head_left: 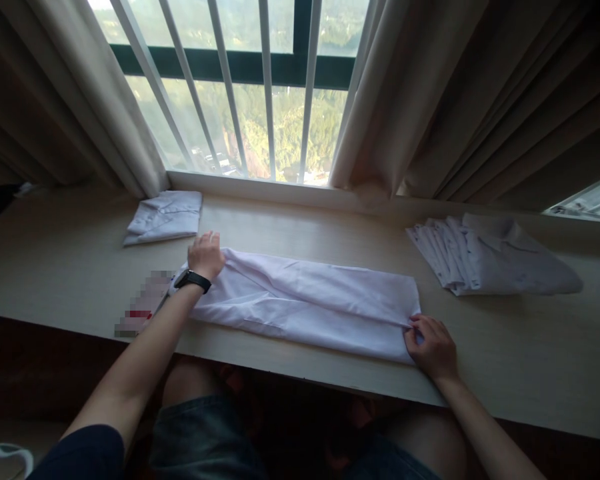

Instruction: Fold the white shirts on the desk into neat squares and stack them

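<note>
A white shirt (300, 300), folded into a long strip, lies across the pale ledge in front of me. At its left end, my left hand (206, 257), with a black watch on the wrist, has its fingers curled over the far corner. My right hand (433, 343) pinches the right end of the cloth between thumb and fingers, near the front corner. A crease runs lengthwise between the two hands. Under my left forearm, a pixelated flat item (143, 310) with a red patch sits by the shirt's left end.
A small folded white garment (167, 217) rests at the back left of the ledge (520, 353). On the right is a stack of folded white shirts (490, 257). Behind stand a barred window (265, 100) and heavy curtains (405, 87). The ledge's front edge runs above my knees.
</note>
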Action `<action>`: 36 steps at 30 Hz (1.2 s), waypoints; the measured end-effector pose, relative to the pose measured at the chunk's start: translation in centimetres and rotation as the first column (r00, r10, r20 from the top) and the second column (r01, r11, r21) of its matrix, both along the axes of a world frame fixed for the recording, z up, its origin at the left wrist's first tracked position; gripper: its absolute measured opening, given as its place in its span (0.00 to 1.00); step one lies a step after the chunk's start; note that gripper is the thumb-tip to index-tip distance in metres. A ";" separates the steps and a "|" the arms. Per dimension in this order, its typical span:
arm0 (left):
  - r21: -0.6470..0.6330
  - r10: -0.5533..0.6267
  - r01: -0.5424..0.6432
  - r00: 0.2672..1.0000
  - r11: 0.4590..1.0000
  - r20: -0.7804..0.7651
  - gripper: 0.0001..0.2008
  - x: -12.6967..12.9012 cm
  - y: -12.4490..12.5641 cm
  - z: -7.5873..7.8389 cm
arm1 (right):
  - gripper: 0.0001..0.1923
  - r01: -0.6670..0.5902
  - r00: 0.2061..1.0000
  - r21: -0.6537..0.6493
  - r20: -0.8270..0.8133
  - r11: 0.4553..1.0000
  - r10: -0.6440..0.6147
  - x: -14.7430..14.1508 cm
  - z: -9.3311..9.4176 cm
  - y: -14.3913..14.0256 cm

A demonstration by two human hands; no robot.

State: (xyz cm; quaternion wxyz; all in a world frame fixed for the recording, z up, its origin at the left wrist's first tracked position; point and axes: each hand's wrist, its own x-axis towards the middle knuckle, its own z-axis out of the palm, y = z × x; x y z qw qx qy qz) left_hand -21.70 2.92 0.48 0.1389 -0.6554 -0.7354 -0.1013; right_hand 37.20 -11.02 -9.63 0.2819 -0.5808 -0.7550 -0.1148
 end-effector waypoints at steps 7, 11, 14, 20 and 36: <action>-0.081 -0.468 0.474 0.880 0.877 0.083 0.25 7.2 -8.7 -2.8 | 0.03 -0.026 1.000 0.014 0.003 1.000 0.026 0.1 -0.2 0.0; -0.166 -0.330 0.355 0.930 0.920 0.160 0.25 4.6 -8.5 -5.8 | 0.04 -0.027 1.000 0.007 -0.004 1.000 0.027 0.3 -0.5 -0.1; -0.102 -0.295 0.311 0.945 0.945 0.144 0.25 2.9 -6.7 -5.7 | 0.04 -0.039 0.999 0.012 0.003 0.999 0.039 0.4 -0.7 -0.1; -0.013 -0.148 0.150 0.983 0.989 0.112 0.29 -0.1 -3.0 -4.9 | 0.21 -0.015 0.999 0.004 0.036 1.000 0.014 0.3 -0.6 0.1; -0.091 0.084 -0.064 0.968 0.994 0.236 0.33 -3.2 -1.0 -7.7 | 0.15 0.091 0.996 -0.031 0.019 0.995 -0.090 -0.1 -1.2 0.3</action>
